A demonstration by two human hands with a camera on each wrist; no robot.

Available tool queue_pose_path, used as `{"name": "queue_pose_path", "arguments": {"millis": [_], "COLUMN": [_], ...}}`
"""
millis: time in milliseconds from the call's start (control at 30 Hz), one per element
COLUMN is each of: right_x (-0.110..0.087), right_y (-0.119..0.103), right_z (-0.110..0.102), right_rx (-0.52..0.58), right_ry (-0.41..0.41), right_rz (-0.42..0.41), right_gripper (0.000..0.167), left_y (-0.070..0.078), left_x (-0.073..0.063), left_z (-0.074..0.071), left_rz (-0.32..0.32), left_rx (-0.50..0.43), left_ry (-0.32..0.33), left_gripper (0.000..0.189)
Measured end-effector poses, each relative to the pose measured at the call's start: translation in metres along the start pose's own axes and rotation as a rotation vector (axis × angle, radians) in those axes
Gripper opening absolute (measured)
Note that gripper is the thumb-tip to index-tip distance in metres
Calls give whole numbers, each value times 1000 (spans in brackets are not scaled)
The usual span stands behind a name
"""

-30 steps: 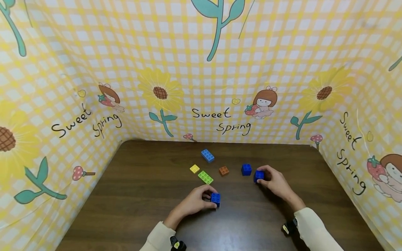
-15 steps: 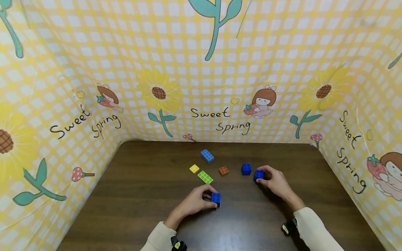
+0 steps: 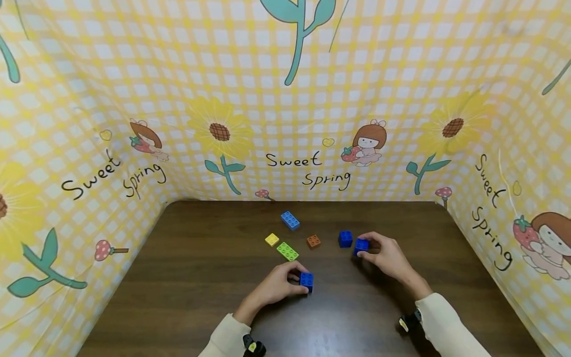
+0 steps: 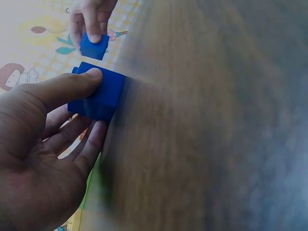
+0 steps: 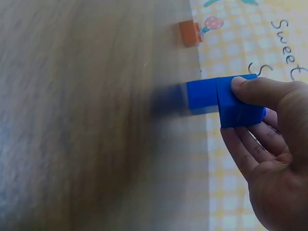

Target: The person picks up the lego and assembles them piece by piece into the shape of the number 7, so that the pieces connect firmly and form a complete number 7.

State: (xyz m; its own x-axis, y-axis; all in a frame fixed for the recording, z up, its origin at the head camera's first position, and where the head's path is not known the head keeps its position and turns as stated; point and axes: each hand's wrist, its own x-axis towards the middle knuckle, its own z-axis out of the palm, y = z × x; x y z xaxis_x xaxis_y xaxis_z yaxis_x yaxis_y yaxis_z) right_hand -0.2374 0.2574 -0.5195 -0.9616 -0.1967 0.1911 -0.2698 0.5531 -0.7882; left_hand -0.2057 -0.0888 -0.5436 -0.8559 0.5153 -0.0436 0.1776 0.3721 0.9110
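Note:
My left hand (image 3: 276, 286) pinches a blue toy building brick (image 3: 306, 281) between thumb and fingers, low over the table's near middle. In the left wrist view, the thumb lies on one face of that brick (image 4: 98, 94) and fingers are behind it. Farther right, my right hand (image 3: 388, 255) grips a second blue brick (image 3: 361, 246), studs up. A third blue brick (image 3: 345, 239) stands on the table just to its left. The right wrist view has the held brick (image 5: 238, 108) overlapping the standing one (image 5: 201, 95); whether they touch I cannot tell.
On the brown table (image 3: 200, 277) lie a light blue brick (image 3: 290, 220), a yellow brick (image 3: 272, 240), a lime green brick (image 3: 287, 251) and an orange-brown brick (image 3: 314, 241), left of the standing blue one. Checked yellow cloth (image 3: 294, 109) walls in the back and sides.
The head view has turned slightly, shifting the scene left. My right hand's brick sits a touch nearer the standing blue brick. My left hand has shifted slightly right against the loose bricks, still holding its brick.

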Motion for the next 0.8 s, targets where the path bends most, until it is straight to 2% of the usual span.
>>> {"name": "queue_pose_path", "arguments": {"millis": [233, 800], "right_x": [3, 4], "right_y": [-20, -68], "right_z": [2, 7], "right_rx": [-18, -100], "right_ry": [-36, -126], "right_rz": [-38, -202], "right_gripper": [36, 38], "left_y": [-2, -2], "left_x": [1, 8], "left_z": [0, 3], "left_rz": [-2, -21], "left_rx": [-9, 2], "left_ry": [-1, -13], "left_gripper": [33, 33]}}
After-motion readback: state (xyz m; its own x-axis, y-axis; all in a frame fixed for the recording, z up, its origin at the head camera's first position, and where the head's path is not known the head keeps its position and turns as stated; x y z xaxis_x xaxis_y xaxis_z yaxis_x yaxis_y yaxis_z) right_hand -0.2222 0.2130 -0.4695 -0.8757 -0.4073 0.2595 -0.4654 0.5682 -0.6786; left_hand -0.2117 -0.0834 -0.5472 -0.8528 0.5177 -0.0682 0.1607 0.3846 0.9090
